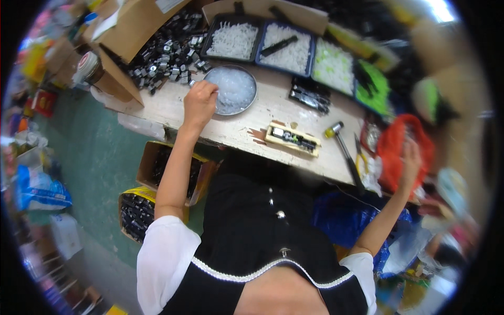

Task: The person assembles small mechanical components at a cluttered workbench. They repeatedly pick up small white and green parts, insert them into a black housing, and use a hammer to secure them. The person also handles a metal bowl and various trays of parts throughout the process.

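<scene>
- Left hand (200, 105): fingers curled closed at the left rim of the round metal dish (255, 97), whose low side likely keeps small pale pieces (231, 86) from scattering.
- Right hand (411, 160): over the red bag (388, 160), far right; too blurred to tell whether it grips anything.
- Cream holder (291, 145): at the bench's near edge between the hands, probably steadying the black part (296, 138).
- Hammer (344, 152) and pliers (361, 157): just left of the bag, presumably for easy reach.

Glare (441, 9) top right, blurred edges, dark corners
</scene>
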`<state>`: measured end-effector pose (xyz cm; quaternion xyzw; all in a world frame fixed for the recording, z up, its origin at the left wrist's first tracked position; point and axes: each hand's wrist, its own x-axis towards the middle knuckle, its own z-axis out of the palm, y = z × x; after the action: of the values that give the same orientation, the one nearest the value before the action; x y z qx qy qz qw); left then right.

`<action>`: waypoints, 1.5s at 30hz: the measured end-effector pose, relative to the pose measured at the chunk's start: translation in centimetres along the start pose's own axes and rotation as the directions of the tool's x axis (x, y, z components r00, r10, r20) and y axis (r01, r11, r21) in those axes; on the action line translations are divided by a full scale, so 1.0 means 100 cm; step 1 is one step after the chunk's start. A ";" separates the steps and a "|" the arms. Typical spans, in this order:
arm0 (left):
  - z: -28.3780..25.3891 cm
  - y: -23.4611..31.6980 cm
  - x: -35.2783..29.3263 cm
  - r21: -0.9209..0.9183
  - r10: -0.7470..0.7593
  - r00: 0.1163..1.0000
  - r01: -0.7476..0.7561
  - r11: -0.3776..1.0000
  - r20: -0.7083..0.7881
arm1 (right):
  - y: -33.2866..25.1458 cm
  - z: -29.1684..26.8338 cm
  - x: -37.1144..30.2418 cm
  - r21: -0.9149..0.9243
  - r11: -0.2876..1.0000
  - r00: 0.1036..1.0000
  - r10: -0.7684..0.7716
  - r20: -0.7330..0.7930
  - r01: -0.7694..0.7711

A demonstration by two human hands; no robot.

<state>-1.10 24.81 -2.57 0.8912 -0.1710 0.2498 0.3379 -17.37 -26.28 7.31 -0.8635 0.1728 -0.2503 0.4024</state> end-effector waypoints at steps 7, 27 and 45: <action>-0.017 0.035 -0.004 -0.683 -0.326 0.926 0.365 0.633 0.193 | -0.056 0.079 -0.042 0.065 0.998 0.934 -0.012 0.357 -0.012; 0.022 0.107 -0.014 -0.779 -0.220 0.768 0.625 0.053 0.601 | -0.110 0.189 -0.070 0.220 0.854 0.715 -0.517 0.471 0.472; 0.028 0.119 -0.009 -0.513 -0.154 0.498 0.855 -0.076 0.853 | -0.098 0.183 -0.077 0.115 0.688 0.593 -0.688 0.420 0.717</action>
<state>-6.50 14.54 1.29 0.4850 0.0105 -0.3456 0.8033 -12.25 -5.28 2.59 -0.9065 -0.2664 -0.1853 0.2700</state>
